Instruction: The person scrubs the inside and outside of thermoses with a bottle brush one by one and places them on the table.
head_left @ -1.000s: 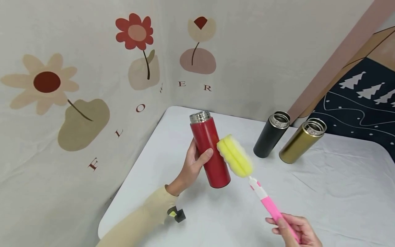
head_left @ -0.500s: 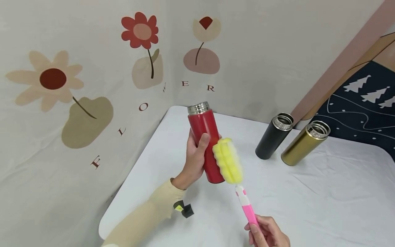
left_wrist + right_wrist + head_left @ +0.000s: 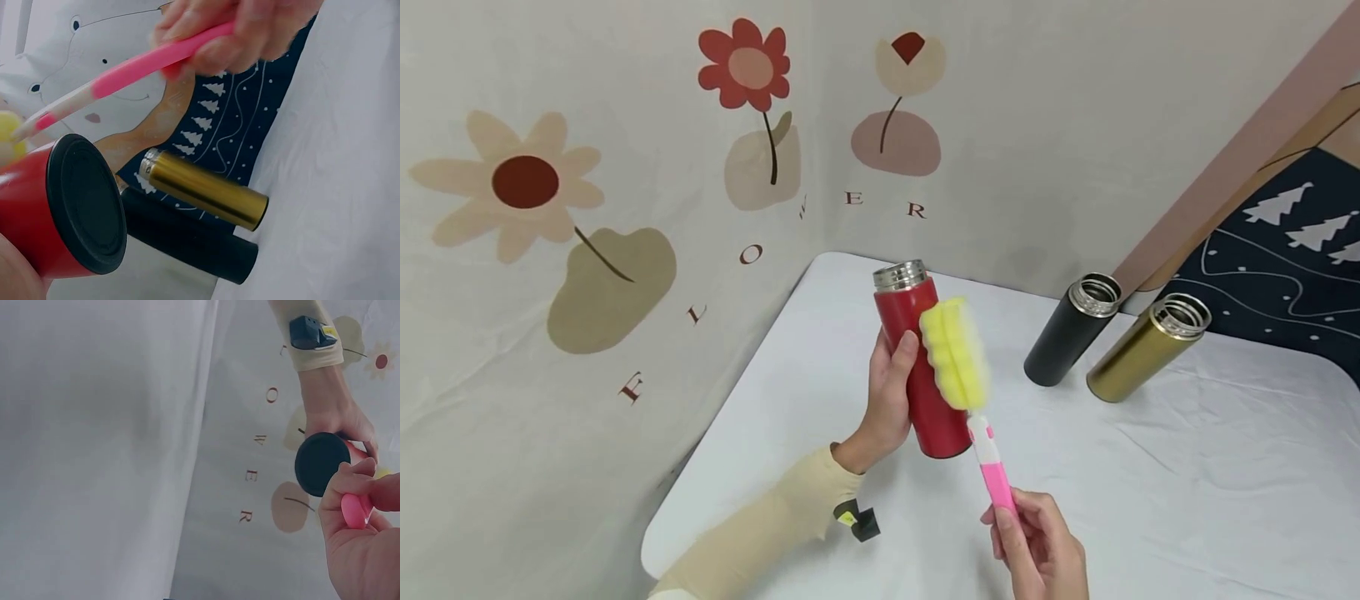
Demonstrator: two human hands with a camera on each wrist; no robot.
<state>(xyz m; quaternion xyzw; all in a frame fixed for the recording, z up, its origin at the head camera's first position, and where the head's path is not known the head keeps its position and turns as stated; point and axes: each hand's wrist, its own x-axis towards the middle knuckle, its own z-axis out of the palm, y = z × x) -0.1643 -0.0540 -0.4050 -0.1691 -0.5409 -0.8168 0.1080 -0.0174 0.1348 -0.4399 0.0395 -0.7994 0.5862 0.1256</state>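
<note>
My left hand point(image 3: 891, 392) grips a red bottle point(image 3: 934, 417) around its middle, holding it tilted above the table, with its bare steel mouth up and no lid on it. In the left wrist view the bottle's black base point(image 3: 87, 206) faces the camera. My right hand point(image 3: 1037, 542) holds a bottle brush point(image 3: 996, 483) by its pink handle, thumb along the top. The brush's yellow sponge head point(image 3: 953, 354) overlaps the red bottle's right side in the head view. In the right wrist view the handle end point(image 3: 355, 511) shows between the fingers of that hand.
A black bottle point(image 3: 1063, 337) and a gold bottle point(image 3: 1138, 358) stand side by side at the back right of the white table point(image 3: 1225, 467), both without lids. A flower-printed cloth wall point(image 3: 1037, 150) rises behind the table and along its left side.
The brush has moved left and up, its sponge coming in front of the red bottle. The bottle rose slightly, then came down and right. Both hands keep their hold.
</note>
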